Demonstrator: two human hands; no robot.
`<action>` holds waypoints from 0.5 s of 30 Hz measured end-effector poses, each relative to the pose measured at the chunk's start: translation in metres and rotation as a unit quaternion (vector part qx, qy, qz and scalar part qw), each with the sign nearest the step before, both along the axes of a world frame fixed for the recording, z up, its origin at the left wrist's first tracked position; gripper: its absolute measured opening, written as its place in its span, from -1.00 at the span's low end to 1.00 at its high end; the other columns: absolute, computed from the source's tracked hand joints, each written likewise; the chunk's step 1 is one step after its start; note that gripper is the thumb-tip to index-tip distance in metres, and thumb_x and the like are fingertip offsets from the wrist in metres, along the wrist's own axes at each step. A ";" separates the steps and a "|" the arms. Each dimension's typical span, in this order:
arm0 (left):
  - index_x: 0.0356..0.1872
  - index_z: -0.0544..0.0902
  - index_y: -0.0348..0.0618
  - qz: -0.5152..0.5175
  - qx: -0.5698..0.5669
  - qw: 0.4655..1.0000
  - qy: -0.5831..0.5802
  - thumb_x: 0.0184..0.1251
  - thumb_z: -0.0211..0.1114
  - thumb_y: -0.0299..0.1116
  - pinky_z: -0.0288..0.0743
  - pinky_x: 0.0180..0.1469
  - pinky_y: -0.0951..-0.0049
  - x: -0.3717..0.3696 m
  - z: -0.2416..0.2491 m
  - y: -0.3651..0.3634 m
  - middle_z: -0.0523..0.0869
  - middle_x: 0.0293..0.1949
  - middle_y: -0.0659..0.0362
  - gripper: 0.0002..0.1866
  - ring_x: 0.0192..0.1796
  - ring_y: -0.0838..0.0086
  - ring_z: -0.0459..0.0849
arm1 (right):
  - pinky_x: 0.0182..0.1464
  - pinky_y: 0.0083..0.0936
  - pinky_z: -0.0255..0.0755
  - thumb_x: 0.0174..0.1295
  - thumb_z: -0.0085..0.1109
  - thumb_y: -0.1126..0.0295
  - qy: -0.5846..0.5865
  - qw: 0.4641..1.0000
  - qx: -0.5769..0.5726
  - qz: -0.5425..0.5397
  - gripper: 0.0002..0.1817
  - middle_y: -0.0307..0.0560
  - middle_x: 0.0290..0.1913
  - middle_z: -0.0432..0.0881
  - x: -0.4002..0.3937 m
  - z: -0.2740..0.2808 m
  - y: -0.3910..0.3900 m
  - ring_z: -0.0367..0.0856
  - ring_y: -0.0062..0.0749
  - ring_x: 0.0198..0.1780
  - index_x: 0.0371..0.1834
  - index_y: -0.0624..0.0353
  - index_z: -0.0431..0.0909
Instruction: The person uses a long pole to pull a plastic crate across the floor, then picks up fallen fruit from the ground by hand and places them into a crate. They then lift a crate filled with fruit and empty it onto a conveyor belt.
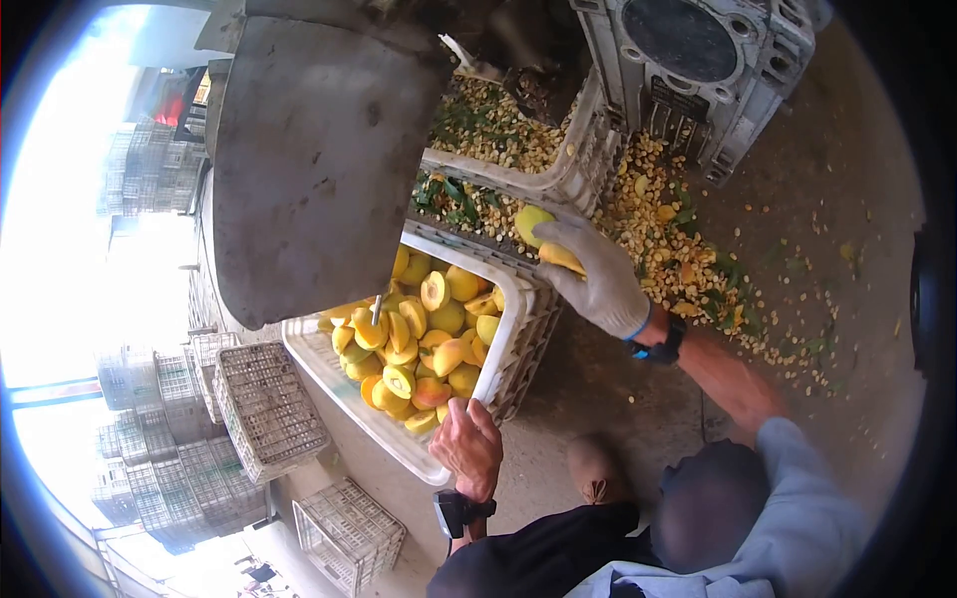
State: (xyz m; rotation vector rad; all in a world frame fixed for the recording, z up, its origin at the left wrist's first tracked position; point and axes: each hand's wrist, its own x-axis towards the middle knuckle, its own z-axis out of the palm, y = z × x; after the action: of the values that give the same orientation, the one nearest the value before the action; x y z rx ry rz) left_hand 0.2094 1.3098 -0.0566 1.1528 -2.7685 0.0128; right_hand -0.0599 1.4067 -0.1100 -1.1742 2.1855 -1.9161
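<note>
My gloved right hand [598, 274] is closed around a yellow-green peach [533, 225] and a cut yellow peach piece [561, 258], held above the gap beside the crates. Bare and with its fingers curled together, my left hand [469, 444] is at the near rim of a white plastic crate [508, 329]. Whatever its fingers hold, if anything, is hidden. Whole and halved yellow peaches [435, 291] fill this crate, and several show cut faces. Over the crate's far side hangs a grey metal sheet [319, 169], with a small metal pin [376, 309] at its lower edge.
Another crate [558, 189] holds pale pits and green leaves. More pits [678, 259] lie spilled on the floor beside a metal engine block [698, 70]. At left stand stacked crates [179, 448], a tilted crate [267, 409] and a lower crate [349, 533]. My shoe [598, 468] is below.
</note>
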 end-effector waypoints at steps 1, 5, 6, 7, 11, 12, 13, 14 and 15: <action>-0.41 0.49 -0.15 0.002 0.001 1.000 0.000 0.52 0.15 -0.20 0.42 -0.42 0.04 -0.001 0.002 0.001 0.63 -0.56 -0.04 -0.70 -0.51 -0.03 0.63 | 0.15 -0.26 0.62 0.31 0.35 0.29 -0.002 0.999 -0.035 0.012 -0.55 0.06 0.31 0.58 0.006 0.015 0.001 0.68 -0.05 0.19 0.27 0.06 0.56; -0.41 0.49 -0.15 0.006 0.003 1.000 -0.002 0.53 0.16 -0.18 0.44 -0.40 0.03 -0.001 0.003 0.002 0.63 -0.57 -0.04 -0.69 -0.50 -0.03 0.64 | 0.22 -0.27 0.58 0.29 0.39 0.19 0.030 0.989 -0.054 0.136 -0.45 0.06 0.33 0.56 0.027 0.061 -0.016 0.64 -0.03 0.24 0.32 0.04 0.52; -0.41 0.49 -0.15 0.008 0.006 1.000 -0.006 0.53 0.16 -0.18 0.45 -0.40 0.03 -0.001 0.004 0.002 0.64 -0.56 -0.04 -0.68 -0.49 -0.02 0.65 | 0.25 -0.26 0.55 0.28 0.40 0.16 0.048 0.982 -0.025 0.182 -0.44 0.06 0.34 0.55 0.030 0.066 -0.021 0.62 -0.02 0.26 0.33 0.04 0.51; -0.41 0.49 -0.15 0.011 0.009 1.000 -0.009 0.53 0.17 -0.17 0.45 -0.39 0.03 -0.001 0.005 0.001 0.64 -0.55 -0.04 -0.68 -0.49 -0.02 0.65 | 0.34 -0.17 0.47 0.24 0.42 0.12 0.118 0.976 -0.010 0.184 -0.40 0.06 0.35 0.54 0.032 0.068 -0.028 0.54 -0.01 0.35 0.31 0.04 0.52; -0.38 0.52 -0.15 0.011 0.062 0.998 0.008 0.52 0.20 -0.15 0.49 -0.33 0.06 0.000 0.011 -0.002 0.67 -0.47 -0.02 -0.69 -0.41 0.02 0.68 | 0.48 0.04 0.30 0.27 0.36 0.04 0.209 0.956 0.036 0.202 -0.41 0.05 0.34 0.53 0.032 0.066 -0.043 0.46 0.02 0.42 0.31 0.03 0.53; -0.36 0.53 -0.16 0.001 0.074 0.997 0.020 0.51 0.20 -0.15 0.49 -0.31 0.07 -0.001 0.013 -0.004 0.67 -0.46 -0.01 -0.69 -0.39 0.03 0.69 | 0.48 0.04 0.30 0.23 0.40 0.07 0.224 0.950 0.053 0.209 -0.42 0.05 0.34 0.54 0.030 0.063 -0.046 0.46 0.02 0.42 0.27 0.04 0.56; -0.35 0.54 -0.16 -0.010 0.088 0.996 0.032 0.51 0.21 -0.15 0.50 -0.29 0.07 -0.002 0.016 -0.006 0.67 -0.46 -0.01 -0.70 -0.38 0.04 0.69 | 0.47 0.04 0.30 0.18 0.44 0.09 0.238 0.944 0.072 0.217 -0.43 0.06 0.34 0.54 0.029 0.061 -0.046 0.46 0.01 0.42 0.23 0.05 0.58; -0.34 0.55 -0.16 -0.018 0.103 0.993 0.045 0.50 0.21 -0.15 0.50 -0.28 0.08 -0.001 0.018 -0.008 0.66 -0.45 0.00 -0.70 -0.37 0.05 0.69 | 0.47 0.03 0.30 0.14 0.47 0.12 0.252 0.936 0.091 0.227 -0.44 0.06 0.33 0.55 0.028 0.062 -0.048 0.46 0.01 0.43 0.19 0.06 0.61; -0.28 0.58 -0.15 -0.013 0.112 0.993 0.031 0.48 0.24 -0.12 0.51 -0.24 0.11 0.001 0.018 -0.010 0.65 -0.39 0.05 -0.71 -0.30 0.11 0.69 | 0.49 0.08 0.27 0.18 0.44 0.14 0.245 0.935 0.097 0.237 -0.49 0.07 0.33 0.55 0.028 0.063 -0.050 0.43 0.04 0.46 0.17 0.07 0.62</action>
State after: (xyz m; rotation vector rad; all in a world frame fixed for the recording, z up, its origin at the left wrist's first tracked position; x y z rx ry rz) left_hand 0.2107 1.3002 -0.0388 1.1423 -2.7842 -0.3401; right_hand -0.0322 1.3565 -0.0471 -2.0714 1.9427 -1.2798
